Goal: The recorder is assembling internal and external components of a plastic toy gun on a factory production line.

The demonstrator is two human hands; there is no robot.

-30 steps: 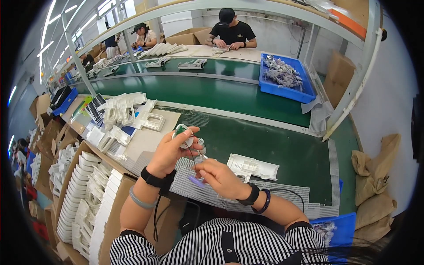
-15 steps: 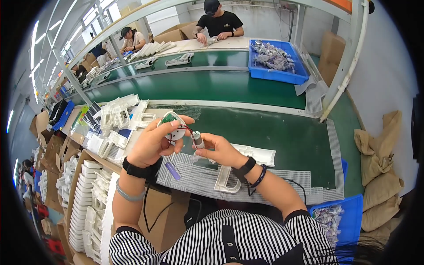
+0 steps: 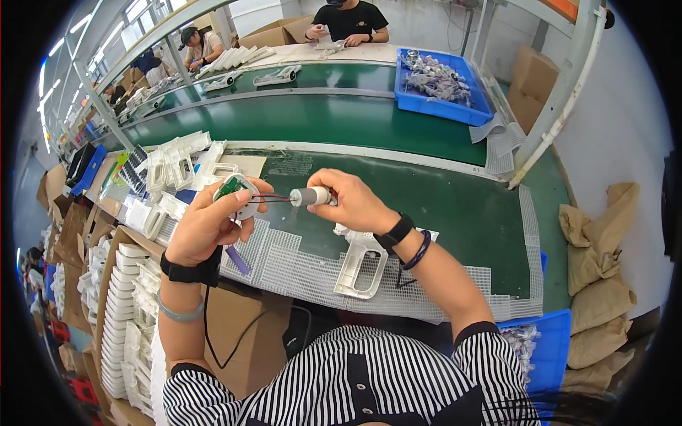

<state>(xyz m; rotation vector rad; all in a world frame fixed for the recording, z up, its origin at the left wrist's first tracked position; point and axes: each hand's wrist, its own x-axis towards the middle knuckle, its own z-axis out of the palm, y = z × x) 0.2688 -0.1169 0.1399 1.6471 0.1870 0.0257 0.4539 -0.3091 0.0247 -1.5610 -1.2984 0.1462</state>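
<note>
My left hand (image 3: 207,220) grips a round white plastic housing with a green circuit board (image 3: 231,186) set in it, thumb on its face. Red and black wires (image 3: 272,197) run from the board to a small cylindrical motor (image 3: 307,197) with a metal end and a white sleeve. The fingers of my right hand (image 3: 353,203) are closed round the motor's white end, and the wires stretch nearly straight between the two hands. Below my right hand, a white plastic handle shell (image 3: 361,266) lies on the mesh mat. A purple strip (image 3: 237,260) rests below my left hand.
White plastic shells (image 3: 170,167) are piled at the left of the green bench (image 3: 455,206). A carton (image 3: 121,319) of stacked white parts stands lower left. Blue bins (image 3: 444,89) hold small parts at the far right and lower right. Co-workers (image 3: 348,25) sit across the conveyor (image 3: 298,117).
My right hand has raised the motor and turned it from upright to level, drawing the wires straighter. The head view has shifted slightly. Across the conveyor, the co-worker's hand has lifted.
</note>
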